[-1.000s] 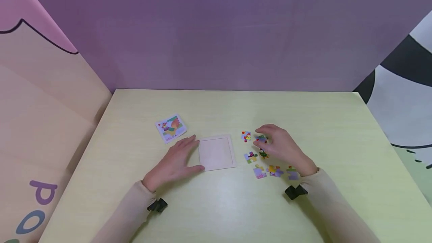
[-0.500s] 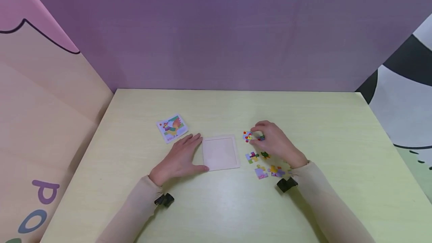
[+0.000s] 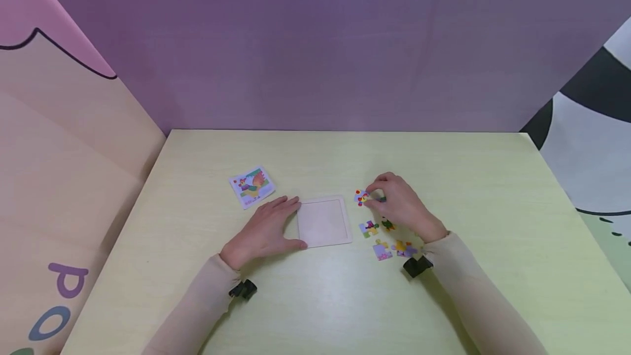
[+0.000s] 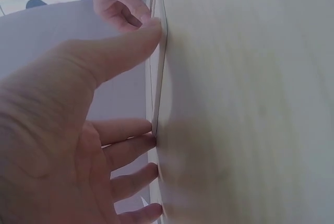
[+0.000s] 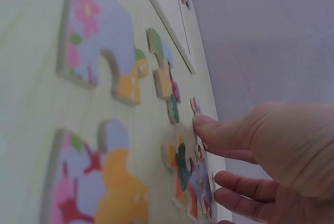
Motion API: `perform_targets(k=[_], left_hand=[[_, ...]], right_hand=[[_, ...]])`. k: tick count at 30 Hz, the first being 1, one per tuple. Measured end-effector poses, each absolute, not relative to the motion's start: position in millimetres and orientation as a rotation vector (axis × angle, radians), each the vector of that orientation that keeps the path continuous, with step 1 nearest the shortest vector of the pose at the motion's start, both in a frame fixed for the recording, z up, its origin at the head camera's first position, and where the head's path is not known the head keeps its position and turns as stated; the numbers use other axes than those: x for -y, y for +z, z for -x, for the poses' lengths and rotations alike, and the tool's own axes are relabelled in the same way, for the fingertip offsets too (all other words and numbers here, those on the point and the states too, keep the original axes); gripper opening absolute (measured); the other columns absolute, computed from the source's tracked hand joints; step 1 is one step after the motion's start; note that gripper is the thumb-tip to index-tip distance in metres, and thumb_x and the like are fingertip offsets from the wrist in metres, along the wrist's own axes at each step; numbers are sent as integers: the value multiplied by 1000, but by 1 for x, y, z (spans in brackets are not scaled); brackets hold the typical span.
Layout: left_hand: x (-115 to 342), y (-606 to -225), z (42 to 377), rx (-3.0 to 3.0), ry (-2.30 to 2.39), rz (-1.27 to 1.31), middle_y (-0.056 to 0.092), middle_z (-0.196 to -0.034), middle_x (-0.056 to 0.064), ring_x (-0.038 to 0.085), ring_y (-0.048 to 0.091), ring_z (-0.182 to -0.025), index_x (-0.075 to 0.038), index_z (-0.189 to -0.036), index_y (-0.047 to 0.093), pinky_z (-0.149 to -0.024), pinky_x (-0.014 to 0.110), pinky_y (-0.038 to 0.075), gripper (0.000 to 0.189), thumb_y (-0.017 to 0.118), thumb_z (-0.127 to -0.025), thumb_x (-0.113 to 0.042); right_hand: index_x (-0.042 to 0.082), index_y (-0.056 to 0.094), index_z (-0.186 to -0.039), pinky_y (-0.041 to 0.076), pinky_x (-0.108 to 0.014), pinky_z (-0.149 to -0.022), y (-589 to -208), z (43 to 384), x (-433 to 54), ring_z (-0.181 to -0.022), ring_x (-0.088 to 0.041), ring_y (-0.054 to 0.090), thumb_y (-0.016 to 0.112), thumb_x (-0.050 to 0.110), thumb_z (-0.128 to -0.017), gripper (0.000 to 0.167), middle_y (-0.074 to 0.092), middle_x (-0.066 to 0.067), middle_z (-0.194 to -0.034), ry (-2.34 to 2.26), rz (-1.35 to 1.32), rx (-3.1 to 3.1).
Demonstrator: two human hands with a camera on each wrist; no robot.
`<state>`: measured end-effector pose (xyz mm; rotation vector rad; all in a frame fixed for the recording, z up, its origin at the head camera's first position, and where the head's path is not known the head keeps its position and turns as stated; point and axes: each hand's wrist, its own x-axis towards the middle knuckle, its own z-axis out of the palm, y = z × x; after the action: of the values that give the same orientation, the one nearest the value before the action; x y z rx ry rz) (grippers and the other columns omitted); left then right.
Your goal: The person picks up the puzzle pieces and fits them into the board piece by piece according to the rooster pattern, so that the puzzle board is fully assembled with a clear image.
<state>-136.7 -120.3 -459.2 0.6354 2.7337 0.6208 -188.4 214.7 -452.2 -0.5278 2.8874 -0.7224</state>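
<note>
My left hand [image 3: 263, 233] rests at the left side of a pale, shallow square puzzle tray [image 3: 322, 222]. Its thumb touches the near corner and its fairly straight fingers reach the far corner, as the left wrist view shows from close by. With thumb and forefinger my right hand [image 3: 404, 206] pinches a small puzzle piece [image 3: 361, 197] with red dots, which seems to lie on the table. Under and beside that hand are several more pieces, among them a pink-flowered one [image 5: 102, 36] and an orange-and-lilac one [image 5: 104, 182]. The right hand partly hides some.
A square picture card [image 3: 252, 187] lies tilted behind the left hand. The pale wooden table [image 3: 315, 300] meets a purple wall [image 3: 315, 43] at the back. Printed panels stand at the left and right sides. Black wrist cameras hang under both sleeves.
My right hand has moved left and slightly away from me, and its thumb and forefinger have closed on the red-dotted puzzle piece. The left hand and the tray have slid slightly right.
</note>
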Motion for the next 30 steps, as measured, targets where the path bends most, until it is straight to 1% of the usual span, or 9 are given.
perform_targets(k=[6,10,16,22,26,30], left_hand=[[121,-460,139,-2744,623,-647,43,-170,9,35,33,-161,-5,-161,46,-129,57,31,95,85,-87,-52],[122,-461,140,-2742,633,-663,43,-170,9,36,34,-160,-3,-161,46,-128,58,32,96,85,-87,-51],[122,-462,142,-2734,628,-665,40,-172,7,35,33,-161,-4,-161,46,-129,57,31,96,84,-87,-51],[122,-461,141,-2726,625,-655,39,-172,6,35,32,-162,-4,-161,46,-129,57,31,95,85,-88,-50],[122,-461,142,-2733,615,-650,40,-172,6,34,33,-161,-5,-161,46,-129,56,31,95,86,-87,-50],[123,-461,143,-2739,607,-653,41,-171,6,35,33,-161,-5,-161,47,-129,56,32,95,86,-87,-50]], right_hand=[[3,78,-121,46,-60,-113,-452,189,-215,-134,-42,54,76,21,-99,29,63,-22,-138,-730,533,-2883],[2,77,-123,46,-59,-115,-452,190,-213,-137,-41,53,75,21,-100,29,63,-22,-140,-763,532,-2860],[2,78,-119,48,-58,-113,-451,190,-206,-138,-40,54,75,20,-99,27,68,-21,-135,-810,586,-2851],[5,78,-121,51,-57,-108,-451,187,-197,-132,-42,60,75,22,-99,28,62,-23,-143,-870,627,-2820],[6,78,-122,50,-57,-111,-450,185,-190,-132,-42,60,74,22,-100,27,59,-21,-146,-889,646,-2775],[6,79,-121,48,-57,-115,-449,183,-181,-135,-41,58,76,22,-100,27,60,-20,-145,-887,693,-2750]])
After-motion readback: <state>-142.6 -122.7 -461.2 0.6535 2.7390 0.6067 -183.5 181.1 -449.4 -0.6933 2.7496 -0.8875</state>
